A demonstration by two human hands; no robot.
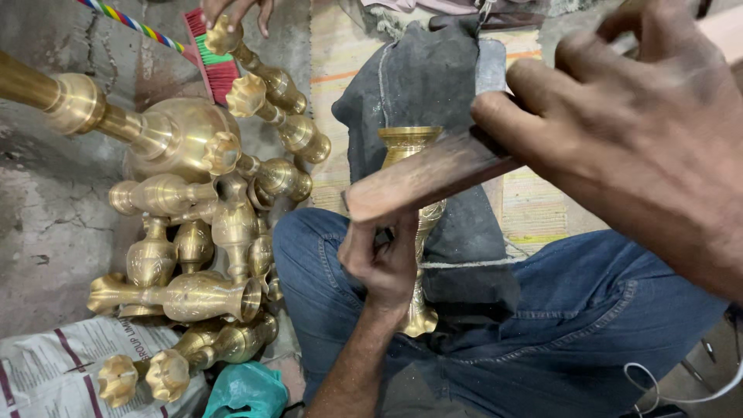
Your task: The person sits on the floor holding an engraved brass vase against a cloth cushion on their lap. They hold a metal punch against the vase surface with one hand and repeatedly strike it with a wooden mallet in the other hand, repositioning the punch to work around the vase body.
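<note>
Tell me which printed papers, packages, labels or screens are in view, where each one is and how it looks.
Newspaper sheet: bottom left corner on the floor, under the lowest brass vases; flat, crumpled, white with dark print and maroon stripes.
Teal plastic bag: bottom edge, right of the newspaper; crumpled, no visible label.
No screens or signs.

Both arms are bare to the elbow, with no sleeve, watch or ring showing on the left hand (385,259) or the right hand (635,131). Below the hands, the legs are in blue denim jeans (588,310) with lighter stitched seams and a dusty, worn surface near the left wrist.
</note>
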